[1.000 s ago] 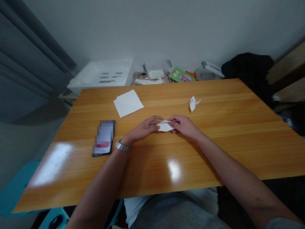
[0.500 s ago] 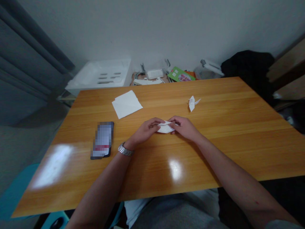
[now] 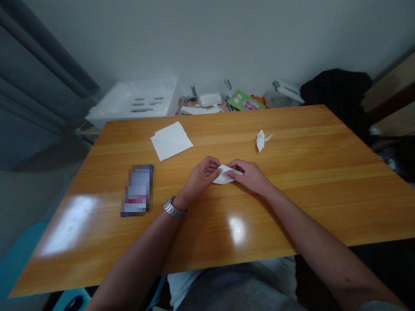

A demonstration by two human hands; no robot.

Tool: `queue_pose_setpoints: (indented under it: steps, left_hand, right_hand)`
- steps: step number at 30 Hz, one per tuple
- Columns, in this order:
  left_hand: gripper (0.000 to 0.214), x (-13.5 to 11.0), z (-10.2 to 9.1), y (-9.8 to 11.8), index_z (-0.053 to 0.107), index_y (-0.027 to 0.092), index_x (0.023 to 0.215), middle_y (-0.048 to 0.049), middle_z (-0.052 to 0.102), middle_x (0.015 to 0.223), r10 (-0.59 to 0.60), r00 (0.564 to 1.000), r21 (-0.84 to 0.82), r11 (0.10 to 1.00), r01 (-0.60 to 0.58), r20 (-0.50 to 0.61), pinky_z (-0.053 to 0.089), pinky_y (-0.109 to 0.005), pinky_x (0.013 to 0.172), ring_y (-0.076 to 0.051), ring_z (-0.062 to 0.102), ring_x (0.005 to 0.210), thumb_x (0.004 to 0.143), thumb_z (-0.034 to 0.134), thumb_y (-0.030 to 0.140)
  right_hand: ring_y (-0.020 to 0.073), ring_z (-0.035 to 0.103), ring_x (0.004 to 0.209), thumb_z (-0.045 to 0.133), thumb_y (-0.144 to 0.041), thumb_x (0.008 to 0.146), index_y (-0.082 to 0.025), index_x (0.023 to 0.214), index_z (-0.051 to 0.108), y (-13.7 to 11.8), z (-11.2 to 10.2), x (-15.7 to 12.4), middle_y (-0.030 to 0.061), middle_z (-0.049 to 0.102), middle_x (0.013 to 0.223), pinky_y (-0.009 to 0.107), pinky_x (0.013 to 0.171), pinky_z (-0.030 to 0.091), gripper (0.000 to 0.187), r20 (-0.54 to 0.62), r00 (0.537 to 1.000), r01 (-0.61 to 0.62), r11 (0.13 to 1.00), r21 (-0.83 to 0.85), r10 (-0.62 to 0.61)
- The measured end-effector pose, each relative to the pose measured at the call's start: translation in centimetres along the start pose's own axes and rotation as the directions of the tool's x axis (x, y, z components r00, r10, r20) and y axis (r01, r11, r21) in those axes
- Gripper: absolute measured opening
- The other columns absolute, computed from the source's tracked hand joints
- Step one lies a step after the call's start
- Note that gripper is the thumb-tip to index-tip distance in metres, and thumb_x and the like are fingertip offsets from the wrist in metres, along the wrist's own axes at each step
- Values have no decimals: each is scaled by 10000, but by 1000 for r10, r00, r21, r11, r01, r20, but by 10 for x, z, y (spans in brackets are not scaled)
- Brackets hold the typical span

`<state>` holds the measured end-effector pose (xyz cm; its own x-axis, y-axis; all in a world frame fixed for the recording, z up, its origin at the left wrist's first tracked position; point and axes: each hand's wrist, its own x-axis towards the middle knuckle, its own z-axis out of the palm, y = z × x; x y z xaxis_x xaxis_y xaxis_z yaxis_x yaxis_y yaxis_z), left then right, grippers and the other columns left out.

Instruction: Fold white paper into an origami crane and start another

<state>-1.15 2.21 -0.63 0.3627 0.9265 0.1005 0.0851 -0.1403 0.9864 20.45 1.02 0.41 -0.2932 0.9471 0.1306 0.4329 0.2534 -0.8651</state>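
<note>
A small piece of folded white paper (image 3: 223,177) is between my hands over the middle of the table. My left hand (image 3: 204,175) pinches its left side, thumb on top and fingers curled behind. From the right, my right hand (image 3: 248,173) grips the paper, its thumb pressed on the upper face and pointing left. A folded white paper crane (image 3: 260,141) stands on the table beyond my right hand. Loose sheets of white paper (image 3: 171,141) lie beyond my left hand.
A phone (image 3: 138,190) with a blurred screen lies left of my left forearm on the wooden table (image 3: 292,172). Behind the table's far edge are a white plastic tray (image 3: 119,101), a green booklet (image 3: 244,101) and a clear box (image 3: 283,96).
My left fingers have curled further and the thumb has shifted right onto the paper. My right thumb has slid left across the paper, which is turned slightly.
</note>
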Motion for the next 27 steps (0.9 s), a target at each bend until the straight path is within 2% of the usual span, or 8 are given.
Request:
queue_pose_setpoints:
  steps: [4, 8, 15, 20, 27]
  left_hand:
    - [243, 0, 3, 1, 551, 186, 1050, -42, 680, 973, -5, 1000, -29, 1000, 4, -26, 572, -240, 776, -148, 696, 917, 893, 698, 299]
    - [239, -1, 4, 2, 572, 181, 1080, -49, 689, 981, -12, 1000, 0, 1000, 12, -29, 580, -244, 772, -150, 697, 913, 896, 682, 288]
    - [257, -1, 4, 2, 632, 155, 1117, -81, 715, 1038, -7, 1000, 2, 1000, 7, -28, 585, -276, 835, -163, 703, 946, 896, 659, 282]
    - [208, 0, 4, 5, 651, 148, 1067, -90, 729, 1028, -17, 999, 19, 1000, 18, -27, 579, -287, 827, -172, 707, 928, 886, 635, 249]
    - [251, -1, 5, 7, 670, 162, 955, -53, 733, 893, -39, 999, 74, 996, 41, -37, 560, -267, 749, -165, 700, 827, 897, 690, 405]
  right_hand:
    - [200, 667, 813, 729, -419, 855, -192, 979, 707, -5, -1, -1, 32, 752, 929, 293, 737, 475, 259, 1, 1000, -9, 1000, -23, 9]
    - [189, 646, 774, 625, -497, 935, -194, 914, 691, -7, -1, -1, 33, 730, 859, 280, 704, 465, 311, -14, 1000, -5, 999, 47, 5]
    - [188, 625, 752, 641, -496, 925, -204, 913, 686, -1, -1, 0, 29, 717, 844, 284, 684, 456, 295, -37, 998, -41, 997, 58, 43]
    - [179, 616, 749, 665, -429, 909, -201, 913, 689, 0, 0, 0, 20, 711, 844, 279, 683, 446, 230, -42, 998, -35, 998, 55, 37]
    - [181, 625, 755, 652, -394, 917, -200, 910, 707, -4, -1, -2, 18, 721, 844, 286, 699, 450, 201, -1, 1000, -11, 1000, 23, 11]
